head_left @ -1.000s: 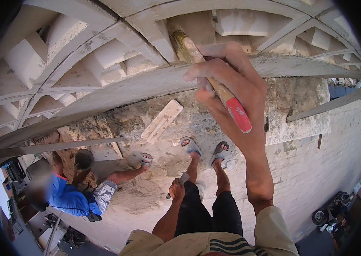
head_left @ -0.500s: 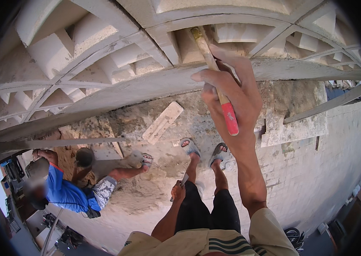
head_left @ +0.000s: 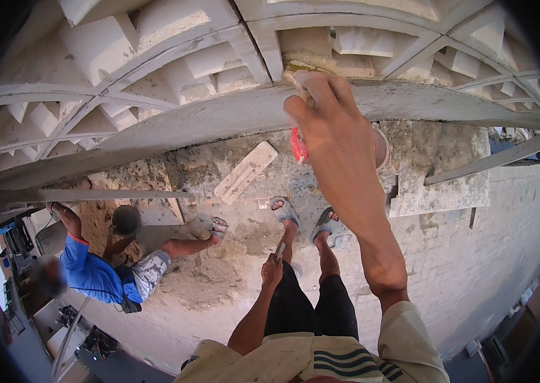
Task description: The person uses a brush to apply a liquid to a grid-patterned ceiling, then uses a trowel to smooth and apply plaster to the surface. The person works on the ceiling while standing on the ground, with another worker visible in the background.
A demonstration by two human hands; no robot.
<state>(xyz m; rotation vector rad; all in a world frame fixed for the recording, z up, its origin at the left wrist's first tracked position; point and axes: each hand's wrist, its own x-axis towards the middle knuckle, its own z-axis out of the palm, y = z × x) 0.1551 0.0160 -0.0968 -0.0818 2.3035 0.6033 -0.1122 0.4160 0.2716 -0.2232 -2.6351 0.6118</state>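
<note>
My right hand point(head_left: 340, 121) is closed around a paintbrush with a red handle end point(head_left: 298, 147). The brush's wide head lies at the lower ledge of an opening in the pale concrete lattice wall point(head_left: 174, 99). Part of the handle is hidden behind my fingers. Lower down, beside my dark shorts, my left hand point(head_left: 272, 271) is closed on a thin, flat grey tool point(head_left: 280, 251). Its exact kind is too small to tell.
A pale wooden float-like board point(head_left: 245, 171) lies on the ground below the wall. At left, a person in blue point(head_left: 94, 274) is beside a dark bucket point(head_left: 125, 221) and sand point(head_left: 203, 281). A long plank point(head_left: 85, 195) and a slanting beam point(head_left: 493, 158) flank the space.
My right hand has tipped the brush over and brought its head down to the opening's lower edge. My left hand has risen slightly. The person at left has shifted a little.
</note>
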